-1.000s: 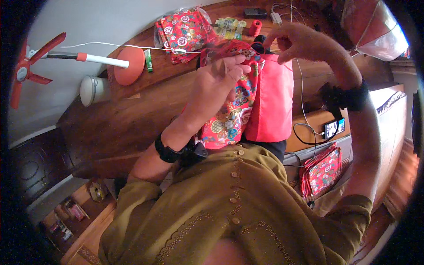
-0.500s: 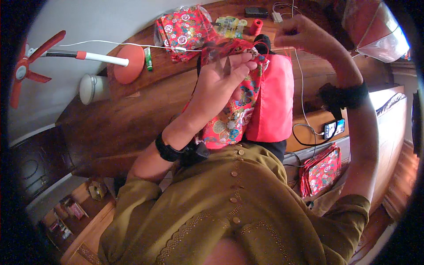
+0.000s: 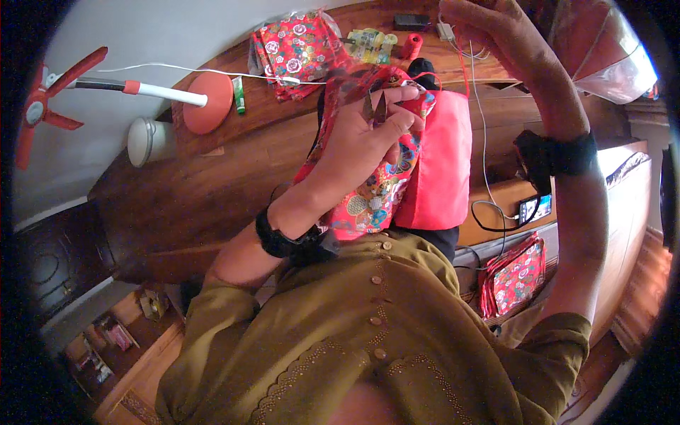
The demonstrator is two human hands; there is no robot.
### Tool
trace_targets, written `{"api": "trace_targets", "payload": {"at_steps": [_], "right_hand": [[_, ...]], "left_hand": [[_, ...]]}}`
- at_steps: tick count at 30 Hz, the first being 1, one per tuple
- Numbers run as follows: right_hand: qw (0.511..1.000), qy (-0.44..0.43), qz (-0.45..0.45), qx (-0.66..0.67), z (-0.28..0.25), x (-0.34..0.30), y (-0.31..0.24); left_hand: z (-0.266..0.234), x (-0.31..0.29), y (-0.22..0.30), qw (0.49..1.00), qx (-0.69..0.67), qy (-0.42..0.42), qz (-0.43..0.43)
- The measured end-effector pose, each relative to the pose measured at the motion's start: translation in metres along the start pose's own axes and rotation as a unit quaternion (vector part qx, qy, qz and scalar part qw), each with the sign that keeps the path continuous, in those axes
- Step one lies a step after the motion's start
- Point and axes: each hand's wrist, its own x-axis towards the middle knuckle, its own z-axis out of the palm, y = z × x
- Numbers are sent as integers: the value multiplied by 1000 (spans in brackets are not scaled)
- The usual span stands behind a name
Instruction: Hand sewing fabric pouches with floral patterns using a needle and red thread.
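My left hand [image 3: 365,134] is closed on the edge of a red floral cloth piece [image 3: 361,212], thumb against forefinger. A pair of pointed metal blades, like thread snips [image 3: 380,110], sticks up between the same fingers; their handle is hidden in the palm. Plain pink-red cloth [image 3: 435,163] spreads beside the floral part, on my lap. My right hand [image 3: 499,32] is raised at the top right, its fingers bent together and partly cut off by the picture's edge. Red thread [image 3: 465,71] runs between it and the cloth. A needle cannot be made out.
On the wooden table lie a stack of floral cloth [image 3: 294,42], a red thread spool [image 3: 411,46], a green tube [image 3: 239,95] and a fan with an orange base [image 3: 207,103]. More floral pieces [image 3: 517,276] and a phone [image 3: 535,207] are at the right. A white cable [image 3: 479,113] hangs nearby.
My right hand has moved up and away from the cloth, drawing the red thread with it. My left hand has turned slightly, and the metal blades show more clearly.
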Motion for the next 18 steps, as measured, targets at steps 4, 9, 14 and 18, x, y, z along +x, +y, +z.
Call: {"api": "trace_targets", "payload": {"at_steps": [4,9,14,18], "right_hand": [[996,63,-58,-17,1,2,-18],[989,81,-123,26,-1,10,-32],[978,105,-182,1,-9,21,-38],[969,145,-191,-58,-6,7,-47]], "left_hand": [[0,1,-3,1000,22,5,-12],[-2,0,-6,999,20,23,-14],[-4,-3,-5,999,5,40,-18],[-3,-4,-4,997,-20,60,-40]]}}
